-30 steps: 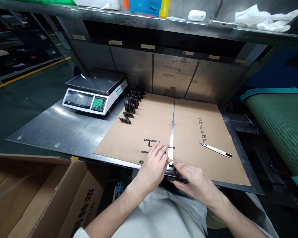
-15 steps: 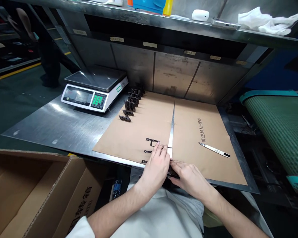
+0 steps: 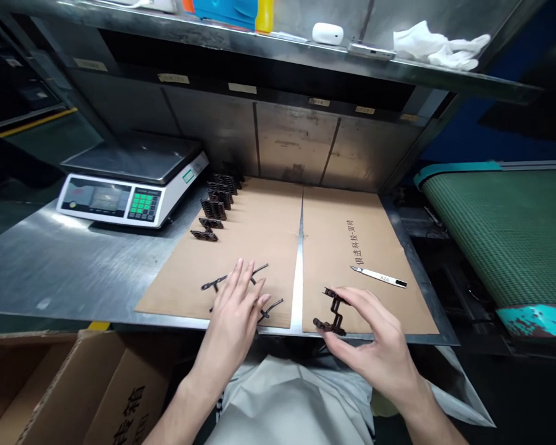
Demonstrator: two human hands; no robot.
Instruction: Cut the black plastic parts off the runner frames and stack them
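Note:
My left hand [image 3: 235, 312] lies palm down with its fingers stretched over thin black branching plastic pieces [image 3: 212, 283] on the brown cardboard sheet [image 3: 269, 216]. The hand covers much of these pieces. On the other side of the gap in the cardboard, my right hand [image 3: 382, 343] pinches a small stepped black plastic bracket [image 3: 337, 312] between thumb and fingers, at the front edge of the table. Beyond my right fingers, a white-handled craft knife [image 3: 382, 277] marked A26 rests on the cardboard.
Several black part stacks [image 3: 213, 209] line the cardboard's left side. A digital scale [image 3: 111, 201] stands on the metal table [image 3: 41, 259]. An open carton [image 3: 65, 383] is at lower left, a green conveyor belt [image 3: 505, 228] at right. The overhead shelf [image 3: 278, 46] carries white gloves [image 3: 438, 46].
My hands, together over the gap before, have moved apart. My left hand went left over the thin black pieces; my right hand now holds the bracket in plain sight. The view has shifted right.

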